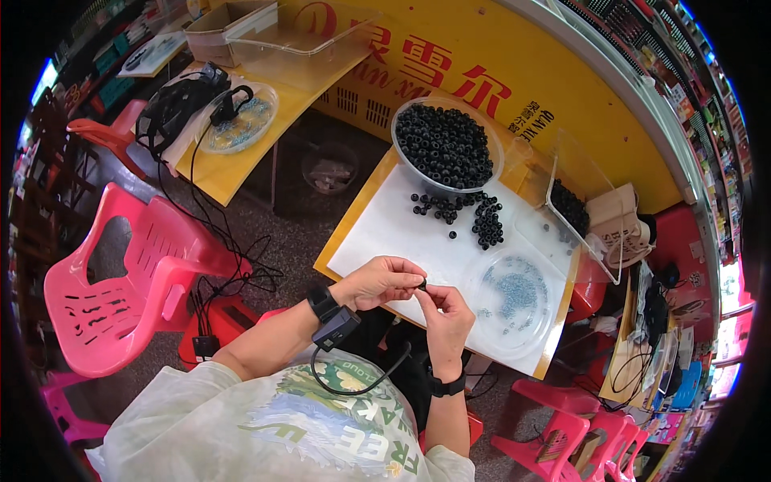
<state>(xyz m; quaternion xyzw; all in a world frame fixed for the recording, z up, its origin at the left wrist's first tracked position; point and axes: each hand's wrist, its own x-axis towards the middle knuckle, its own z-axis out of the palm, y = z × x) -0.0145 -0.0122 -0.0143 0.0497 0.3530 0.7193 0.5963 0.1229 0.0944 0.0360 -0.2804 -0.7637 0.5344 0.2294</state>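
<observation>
The left hand (377, 283) and right hand (446, 315) meet over the near edge of the white-and-yellow tabletop (377, 229), their fingertips pinching a small black plastic-looking bead (422, 284) between them. It seems rounded, though fingers partly hide it.

Wide fisheye view from the head
It looks down, near, over left hand (374, 283), right hand (447, 317) and table (377, 229).

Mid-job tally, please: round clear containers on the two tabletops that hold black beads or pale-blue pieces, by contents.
With black beads: 1, the deep tub
With pale-blue pieces: 2, the near dish and the far dish
Total: 3
</observation>
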